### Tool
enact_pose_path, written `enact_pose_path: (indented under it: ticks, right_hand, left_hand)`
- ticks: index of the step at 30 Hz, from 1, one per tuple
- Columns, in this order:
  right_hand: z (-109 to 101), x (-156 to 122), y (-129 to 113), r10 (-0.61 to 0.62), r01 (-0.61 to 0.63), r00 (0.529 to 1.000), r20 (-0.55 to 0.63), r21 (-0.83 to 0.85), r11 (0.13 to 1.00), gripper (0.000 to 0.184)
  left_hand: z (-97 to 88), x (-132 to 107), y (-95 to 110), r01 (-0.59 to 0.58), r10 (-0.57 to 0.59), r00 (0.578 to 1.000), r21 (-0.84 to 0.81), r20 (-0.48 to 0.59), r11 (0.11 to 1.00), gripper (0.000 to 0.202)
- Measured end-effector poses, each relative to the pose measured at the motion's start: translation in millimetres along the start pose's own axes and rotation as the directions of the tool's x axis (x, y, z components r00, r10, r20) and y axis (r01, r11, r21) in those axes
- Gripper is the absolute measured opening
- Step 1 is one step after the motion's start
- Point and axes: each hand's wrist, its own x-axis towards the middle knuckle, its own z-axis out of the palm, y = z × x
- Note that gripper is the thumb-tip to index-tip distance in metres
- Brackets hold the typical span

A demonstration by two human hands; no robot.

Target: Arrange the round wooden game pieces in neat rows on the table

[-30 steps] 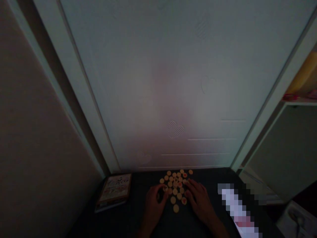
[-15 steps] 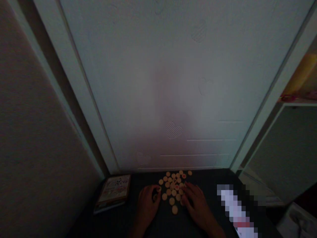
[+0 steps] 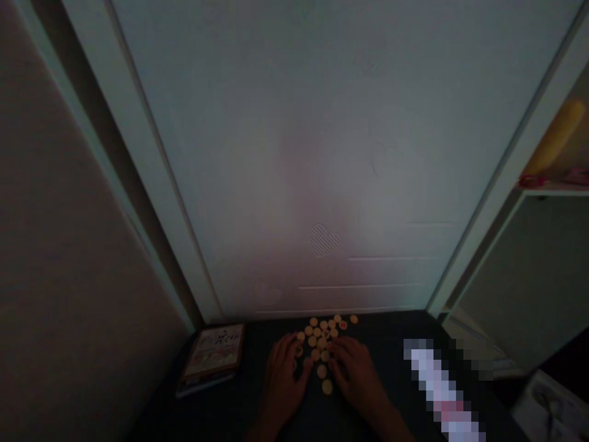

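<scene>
A cluster of several small round wooden discs (image 3: pixel 324 334), some with red marks, lies on a dark surface (image 3: pixel 391 344) against a pale wall. My left hand (image 3: pixel 284 374) rests on the left side of the cluster with fingers lying over the discs. My right hand (image 3: pixel 354 371) rests on the right side, fingers spread flat over some discs. One disc (image 3: pixel 326 387) lies apart between my wrists. The scene is very dim.
A flat printed box (image 3: pixel 214 356) lies to the left of my hands on the dark surface. A pale wall panel (image 3: pixel 322 184) with faint heart shapes rises behind. A shelf with a yellow object (image 3: pixel 556 138) is at the right.
Both hands have moved inward over the discs, drawing closer together. The cluster looks tighter than before.
</scene>
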Motion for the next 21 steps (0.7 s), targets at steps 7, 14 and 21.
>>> enact_pose_path:
  ticks: [7,14,21]
  right_hand:
    - [17.8,27.1,-11.4,0.01,-0.007,1.0,0.026,-0.093,0.996,0.016]
    - [34.8,30.3,-2.5,0.034,-0.032,0.999,0.013,-0.121,0.992,0.009]
    - [38.7,32.1,8.2,0.068,-0.07,0.997,-0.029,-0.073,0.995,0.01]
  left_hand:
    - [5.9,-3.1,-8.7,0.011,-0.011,1.0,-0.003,-0.004,1.0,0.035]
    - [7.8,-2.4,-11.0,0.014,-0.014,1.0,0.012,0.016,1.0,0.038]
    - [8.4,-2.7,-11.4,0.034,-0.034,0.999,0.028,0.026,0.999,0.037]
